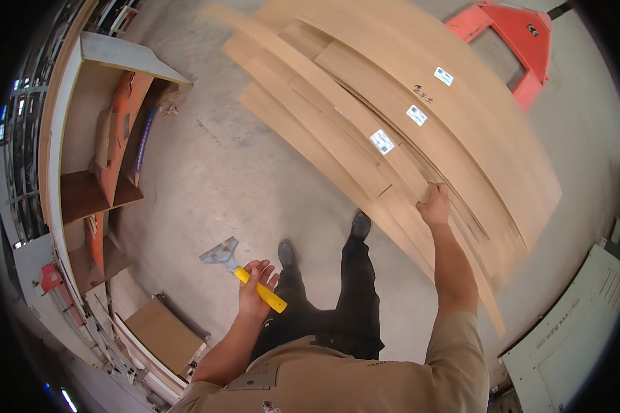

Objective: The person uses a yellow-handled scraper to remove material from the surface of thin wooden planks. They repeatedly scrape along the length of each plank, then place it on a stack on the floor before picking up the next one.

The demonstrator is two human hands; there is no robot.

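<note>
In my left hand (258, 283) is a scraper (260, 289) with a yellow handle and a wide grey metal head. The head points up and to the left, away from my body, over the bare floor. My right hand (434, 204) reaches forward, its fingers closed on the edge of a long wood-coloured panel (355, 113). That panel lies in a stack of similar flat panels (455, 103), spread unevenly over one another. White labels (381, 142) are stuck on several of them. My fingertips at the panel edge are partly hidden.
A red pallet jack (530, 41) stands beyond the stack at the far right. On the left is an open wooden shelf unit (83, 138) with orange boards inside. A brown board (164, 335) lies at the lower left, and a pale machine cabinet (565, 337) stands at the right.
</note>
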